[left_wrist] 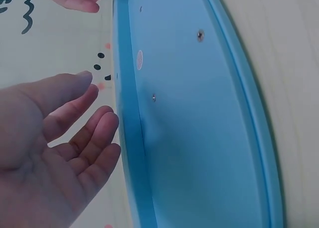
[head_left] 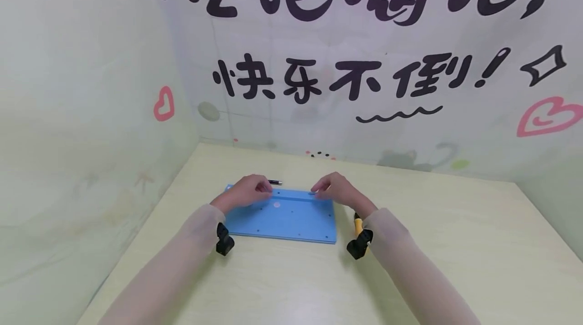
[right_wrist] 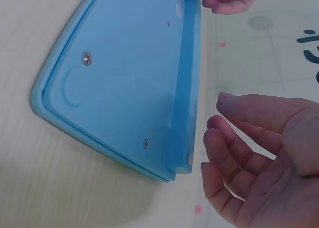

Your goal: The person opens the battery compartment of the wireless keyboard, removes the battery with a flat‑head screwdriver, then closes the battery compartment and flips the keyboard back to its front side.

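A flat blue panel [head_left: 291,221] with several small screws and a raised ridge along its far side lies on the table; it looks like a keyboard turned face down. Over the far left part of it is my left hand [head_left: 248,191], fingers loosely bent, nothing held. My right hand [head_left: 339,191] is at the far right corner, also with bent fingers and nothing between them. In the left wrist view the fingertips are beside the ridge [left_wrist: 130,113]. A gap shows between the right thumb and fingers in the right wrist view.
A small dark cylinder with a shiny end [head_left: 275,182] lies behind the panel. To its right, partly hidden by the right wrist, is a yellow-and-black handle [head_left: 358,225]. Walls with printed writing stand behind and at the sides of the pale table [head_left: 455,244].
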A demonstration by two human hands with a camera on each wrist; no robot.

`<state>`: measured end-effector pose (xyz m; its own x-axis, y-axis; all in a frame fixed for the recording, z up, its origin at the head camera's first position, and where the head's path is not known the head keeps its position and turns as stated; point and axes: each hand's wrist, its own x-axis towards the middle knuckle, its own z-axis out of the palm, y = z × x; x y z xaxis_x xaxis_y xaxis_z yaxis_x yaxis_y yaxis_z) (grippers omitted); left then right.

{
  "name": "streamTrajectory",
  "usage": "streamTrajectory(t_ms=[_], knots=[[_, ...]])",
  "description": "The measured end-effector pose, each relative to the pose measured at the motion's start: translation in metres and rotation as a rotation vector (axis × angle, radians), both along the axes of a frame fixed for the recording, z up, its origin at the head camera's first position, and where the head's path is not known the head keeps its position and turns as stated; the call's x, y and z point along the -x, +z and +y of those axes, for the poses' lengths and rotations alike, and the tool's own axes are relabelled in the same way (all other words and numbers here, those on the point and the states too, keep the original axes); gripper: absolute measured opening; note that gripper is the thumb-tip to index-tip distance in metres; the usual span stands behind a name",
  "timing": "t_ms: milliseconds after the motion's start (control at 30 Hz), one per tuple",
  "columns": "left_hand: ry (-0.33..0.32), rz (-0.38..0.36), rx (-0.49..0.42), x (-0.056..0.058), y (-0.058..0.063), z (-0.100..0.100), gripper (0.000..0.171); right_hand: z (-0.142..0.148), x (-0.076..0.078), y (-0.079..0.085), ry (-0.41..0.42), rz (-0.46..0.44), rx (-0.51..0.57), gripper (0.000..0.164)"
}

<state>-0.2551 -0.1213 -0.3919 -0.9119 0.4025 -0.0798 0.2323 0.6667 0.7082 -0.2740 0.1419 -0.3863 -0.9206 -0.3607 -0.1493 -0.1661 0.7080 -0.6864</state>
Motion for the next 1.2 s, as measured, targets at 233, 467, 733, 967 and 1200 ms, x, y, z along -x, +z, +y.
streamTrajectory(t_ms=[233, 467, 733, 967, 1200], knots=[[-0.01, -0.002, -0.006, -0.009, 0.0, -0.017, 0.014, 0.008, -0.013, 0.005, 0.071, 0.048, 0.001, 0.017], [0.031, -0.017, 0.002, -0.017, -0.002, -0.034, 0.019, 0.016, -0.025, 0.003, 0.077, 0.042, 0.011, 0.019], [0.08, 0.015, 0.029, -0.029, -0.011, -0.055, 0.023, 0.026, -0.035, -0.006, 0.03, 0.021, 0.018, 0.025], [0.169, 0.032, 0.046, -0.044, -0.013, -0.066, 0.026, 0.026, -0.048, -0.014, -0.078, 0.005, -0.047, 0.023], [0.257, -0.028, 0.077, -0.058, -0.015, -0.07, 0.031, 0.021, -0.057, -0.026, -0.141, 0.016, -0.088, 0.027]])
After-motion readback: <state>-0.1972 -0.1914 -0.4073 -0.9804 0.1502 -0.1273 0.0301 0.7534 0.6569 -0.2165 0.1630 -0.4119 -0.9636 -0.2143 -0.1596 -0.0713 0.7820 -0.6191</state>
